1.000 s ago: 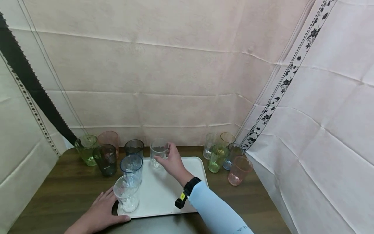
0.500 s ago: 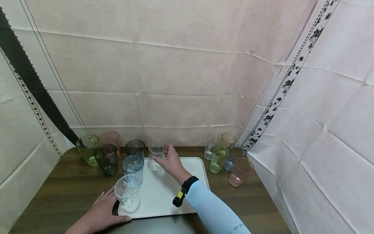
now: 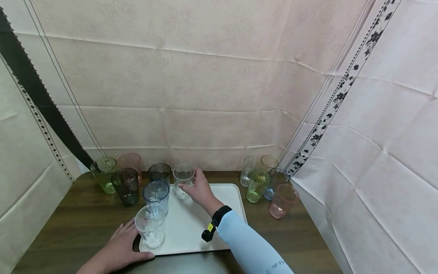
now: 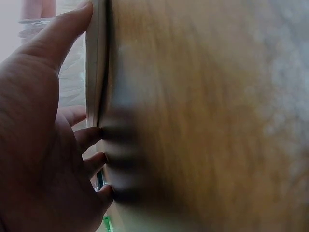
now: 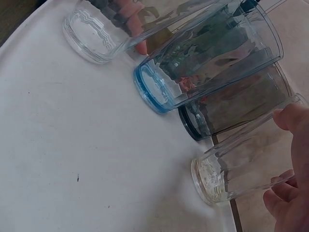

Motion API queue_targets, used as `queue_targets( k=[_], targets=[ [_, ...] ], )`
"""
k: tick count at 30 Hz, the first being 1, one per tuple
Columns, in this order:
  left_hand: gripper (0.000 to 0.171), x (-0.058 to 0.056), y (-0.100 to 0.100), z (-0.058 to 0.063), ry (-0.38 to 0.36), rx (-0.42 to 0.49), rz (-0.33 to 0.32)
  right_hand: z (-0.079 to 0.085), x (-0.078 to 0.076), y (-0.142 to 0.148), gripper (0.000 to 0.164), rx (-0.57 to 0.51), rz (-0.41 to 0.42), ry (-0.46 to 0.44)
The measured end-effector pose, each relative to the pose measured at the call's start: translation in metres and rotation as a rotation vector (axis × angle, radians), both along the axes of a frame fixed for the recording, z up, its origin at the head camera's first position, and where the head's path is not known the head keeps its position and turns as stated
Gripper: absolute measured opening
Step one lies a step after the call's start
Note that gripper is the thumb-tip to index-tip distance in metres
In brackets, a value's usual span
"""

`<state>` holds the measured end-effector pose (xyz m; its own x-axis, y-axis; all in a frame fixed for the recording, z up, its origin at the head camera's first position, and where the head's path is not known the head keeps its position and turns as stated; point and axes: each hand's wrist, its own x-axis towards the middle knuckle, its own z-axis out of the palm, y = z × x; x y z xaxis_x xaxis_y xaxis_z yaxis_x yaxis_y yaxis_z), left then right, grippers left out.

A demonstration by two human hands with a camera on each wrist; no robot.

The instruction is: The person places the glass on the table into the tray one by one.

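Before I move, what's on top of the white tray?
The white tray has a front clear glass, blue glass and dark glass along its left side; the right hand holds a back clear glass near the far edge, contact unclear. The sleeve hides its front right corner.

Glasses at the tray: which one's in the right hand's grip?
The clear glass at the far edge of the tray, in the right hand's grip; the blue glass, dark glass and near clear glass stand outside it.

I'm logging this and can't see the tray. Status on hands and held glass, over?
Right hand gripping clear glass, far-left part of tray. Left hand at tray's near-left corner. Dark glass close on clear glass's left.
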<state>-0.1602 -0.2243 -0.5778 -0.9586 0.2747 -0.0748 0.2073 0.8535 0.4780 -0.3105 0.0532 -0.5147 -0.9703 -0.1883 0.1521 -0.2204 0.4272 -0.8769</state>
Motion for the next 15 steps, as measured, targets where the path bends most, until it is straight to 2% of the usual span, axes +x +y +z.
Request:
queue_targets(
  k=[9, 15],
  targets=[
    [0.127, 0.0010, 0.0009, 0.0000, 0.026, -0.001, -0.003, -0.0006, -0.0012, -0.0014, 0.079, 0.002, 0.003, 0.004],
    [0.127, 0.0031, 0.0014, 0.0018, 0.057, -0.009, -0.010, -0.0003, -0.0015, -0.0027, 0.084, 0.009, 0.006, 0.003]
  ],
)
